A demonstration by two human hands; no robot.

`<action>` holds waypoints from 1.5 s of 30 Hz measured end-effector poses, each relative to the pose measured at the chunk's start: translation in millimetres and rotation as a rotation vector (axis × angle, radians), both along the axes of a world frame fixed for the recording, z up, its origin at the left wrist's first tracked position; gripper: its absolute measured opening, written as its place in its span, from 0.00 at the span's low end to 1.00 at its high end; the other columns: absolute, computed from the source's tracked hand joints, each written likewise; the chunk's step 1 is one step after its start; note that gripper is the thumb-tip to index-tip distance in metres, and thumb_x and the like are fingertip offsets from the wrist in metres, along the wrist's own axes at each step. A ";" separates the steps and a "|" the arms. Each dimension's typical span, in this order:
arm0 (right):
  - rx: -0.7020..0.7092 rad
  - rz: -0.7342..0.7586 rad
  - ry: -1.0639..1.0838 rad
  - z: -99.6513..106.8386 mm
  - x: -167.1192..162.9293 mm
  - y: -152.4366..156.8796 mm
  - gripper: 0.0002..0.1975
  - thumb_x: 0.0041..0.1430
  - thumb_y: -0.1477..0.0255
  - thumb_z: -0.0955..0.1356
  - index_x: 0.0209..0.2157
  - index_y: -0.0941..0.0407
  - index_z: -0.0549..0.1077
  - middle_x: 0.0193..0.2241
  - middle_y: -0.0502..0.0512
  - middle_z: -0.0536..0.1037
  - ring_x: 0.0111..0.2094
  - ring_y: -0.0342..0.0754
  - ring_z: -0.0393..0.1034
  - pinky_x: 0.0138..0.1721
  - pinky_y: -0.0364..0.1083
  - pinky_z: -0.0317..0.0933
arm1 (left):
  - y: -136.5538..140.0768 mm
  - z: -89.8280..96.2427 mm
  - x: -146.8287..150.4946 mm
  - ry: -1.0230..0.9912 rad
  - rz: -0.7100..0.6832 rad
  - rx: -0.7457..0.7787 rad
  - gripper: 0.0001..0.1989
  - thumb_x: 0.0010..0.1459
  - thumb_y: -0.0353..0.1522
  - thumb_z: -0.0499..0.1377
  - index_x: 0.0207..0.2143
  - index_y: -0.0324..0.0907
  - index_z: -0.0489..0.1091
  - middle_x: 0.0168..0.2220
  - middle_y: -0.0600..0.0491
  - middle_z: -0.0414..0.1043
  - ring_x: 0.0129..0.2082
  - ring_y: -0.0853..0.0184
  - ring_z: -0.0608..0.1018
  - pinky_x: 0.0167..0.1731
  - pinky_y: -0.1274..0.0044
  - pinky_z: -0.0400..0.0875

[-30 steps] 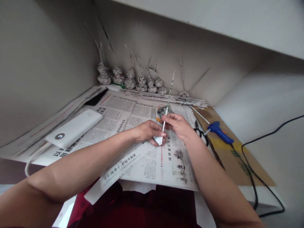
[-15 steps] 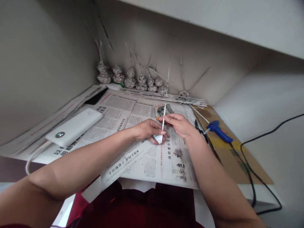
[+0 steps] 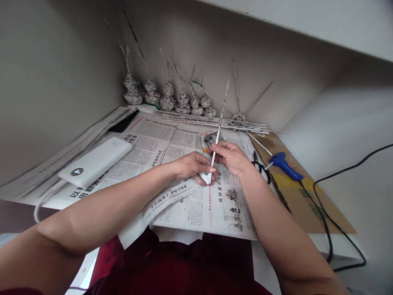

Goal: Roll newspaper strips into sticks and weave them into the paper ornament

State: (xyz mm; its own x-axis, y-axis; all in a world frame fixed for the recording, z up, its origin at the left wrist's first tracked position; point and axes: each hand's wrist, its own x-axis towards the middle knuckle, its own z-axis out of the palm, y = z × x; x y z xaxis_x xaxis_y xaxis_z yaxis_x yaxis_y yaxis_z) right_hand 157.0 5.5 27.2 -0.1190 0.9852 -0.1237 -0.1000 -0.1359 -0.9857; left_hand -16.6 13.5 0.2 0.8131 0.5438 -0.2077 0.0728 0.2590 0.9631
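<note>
A thin rolled paper stick (image 3: pixel 220 119) stands slanted up and away between my hands. Its lower end runs into a loose newspaper strip (image 3: pixel 167 199) that trails down to the left over the table's front edge. My left hand (image 3: pixel 193 167) is closed, pinching the strip where it wraps around the stick's bottom. Thumb and fingers of my right hand (image 3: pixel 229 155) grip the stick a little higher up. Some of the fingers of both hands are hidden behind the paper.
Newspaper sheets (image 3: pixel 147 141) cover the table. A white power bank (image 3: pixel 98 159) lies left; a blue glue gun (image 3: pixel 286 167) and black scissors (image 3: pixel 260 166) lie right on and beside cardboard (image 3: pixel 322 209). Behind are paper sticks (image 3: pixel 215 122) and several woven paper gourds (image 3: pixel 167 97).
The stick's top has tilted to the right. The strip's trailing end has shifted right and up and now curves. Both hands keep their hold in nearly the same place.
</note>
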 end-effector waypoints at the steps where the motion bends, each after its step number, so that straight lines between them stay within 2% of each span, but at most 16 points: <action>1: 0.005 0.027 -0.004 0.6 1.4 0.1 0.12 0.41 0.63 0.75 0.25 0.56 0.77 0.29 0.52 0.76 0.32 0.45 0.69 0.36 0.46 0.64 | 0.3 -0.5 -0.1 -0.009 0.002 -0.003 0.16 0.49 0.39 0.65 0.37 0.37 0.74 0.34 0.45 0.76 0.34 0.63 0.78 0.31 0.72 0.75; 4: 0.005 0.164 -0.029 1.4 6.2 0.6 0.13 0.44 0.62 0.74 0.30 0.56 0.78 0.33 0.54 0.77 0.35 0.46 0.70 0.39 0.48 0.64 | 1.0 -1.2 -0.3 -0.027 0.009 -0.004 0.16 0.49 0.39 0.64 0.36 0.37 0.74 0.34 0.46 0.76 0.34 0.63 0.78 0.31 0.72 0.75; 9: -0.001 0.080 -0.019 -0.4 7.0 1.5 0.11 0.42 0.64 0.75 0.25 0.56 0.76 0.29 0.51 0.76 0.32 0.43 0.69 0.35 0.45 0.64 | 0.0 -0.1 -0.1 -0.004 -0.024 -0.010 0.16 0.49 0.40 0.64 0.36 0.37 0.74 0.34 0.45 0.76 0.33 0.64 0.79 0.30 0.73 0.75; 14: -0.018 0.228 -0.016 -0.7 5.1 0.2 0.14 0.46 0.62 0.73 0.33 0.57 0.78 0.33 0.55 0.77 0.34 0.46 0.70 0.39 0.48 0.65 | 0.4 -0.6 -0.1 -0.014 -0.016 -0.006 0.16 0.49 0.39 0.64 0.37 0.37 0.74 0.35 0.45 0.76 0.34 0.64 0.79 0.31 0.73 0.75; 19: -0.021 0.058 -0.024 -0.8 3.1 0.4 0.11 0.41 0.65 0.76 0.24 0.56 0.75 0.27 0.50 0.75 0.32 0.44 0.69 0.38 0.47 0.64 | 0.6 -0.5 -0.4 -0.002 -0.012 0.003 0.16 0.49 0.39 0.64 0.36 0.36 0.75 0.34 0.45 0.76 0.33 0.64 0.78 0.30 0.73 0.75; 24: 0.001 0.211 -0.034 0.4 4.2 -0.5 0.13 0.47 0.62 0.73 0.31 0.56 0.78 0.32 0.54 0.77 0.34 0.46 0.70 0.39 0.49 0.65 | -0.3 1.6 -0.6 -0.010 0.000 0.004 0.15 0.50 0.39 0.64 0.36 0.36 0.74 0.34 0.45 0.76 0.34 0.63 0.78 0.29 0.73 0.75; 29: -0.029 0.043 -0.016 -2.7 3.1 2.1 0.12 0.43 0.62 0.74 0.24 0.56 0.76 0.26 0.50 0.75 0.30 0.43 0.68 0.36 0.46 0.65 | -1.0 2.5 -0.1 0.006 -0.028 -0.009 0.17 0.49 0.39 0.64 0.37 0.35 0.74 0.34 0.44 0.76 0.33 0.63 0.79 0.29 0.73 0.75; 34: -0.005 0.189 -0.026 0.0 5.8 1.0 0.14 0.46 0.61 0.73 0.31 0.56 0.78 0.31 0.53 0.76 0.34 0.46 0.70 0.39 0.49 0.64 | 0.5 1.3 -1.0 -0.017 -0.009 0.002 0.15 0.50 0.39 0.63 0.36 0.36 0.74 0.35 0.45 0.76 0.34 0.63 0.79 0.29 0.74 0.75; 39: 0.002 0.004 -0.057 1.5 3.5 0.3 0.13 0.41 0.62 0.75 0.25 0.57 0.75 0.29 0.53 0.76 0.34 0.46 0.70 0.36 0.46 0.63 | 1.5 -1.6 -1.2 -0.003 -0.043 0.006 0.16 0.50 0.39 0.63 0.37 0.37 0.74 0.35 0.45 0.76 0.34 0.63 0.78 0.30 0.72 0.75; 43: 0.030 0.147 -0.046 1.7 3.6 0.0 0.15 0.45 0.60 0.73 0.32 0.56 0.78 0.35 0.54 0.77 0.38 0.47 0.70 0.39 0.47 0.63 | 1.4 -0.8 -1.5 -0.001 -0.032 0.019 0.16 0.50 0.39 0.63 0.37 0.36 0.74 0.36 0.45 0.76 0.35 0.63 0.78 0.31 0.72 0.75; 45: 0.023 0.147 -0.045 1.1 4.5 0.5 0.13 0.43 0.62 0.74 0.30 0.56 0.78 0.33 0.53 0.77 0.37 0.46 0.70 0.39 0.47 0.63 | 1.3 -0.5 -1.6 0.008 -0.038 0.020 0.17 0.50 0.40 0.63 0.37 0.37 0.74 0.36 0.45 0.76 0.35 0.63 0.78 0.31 0.73 0.75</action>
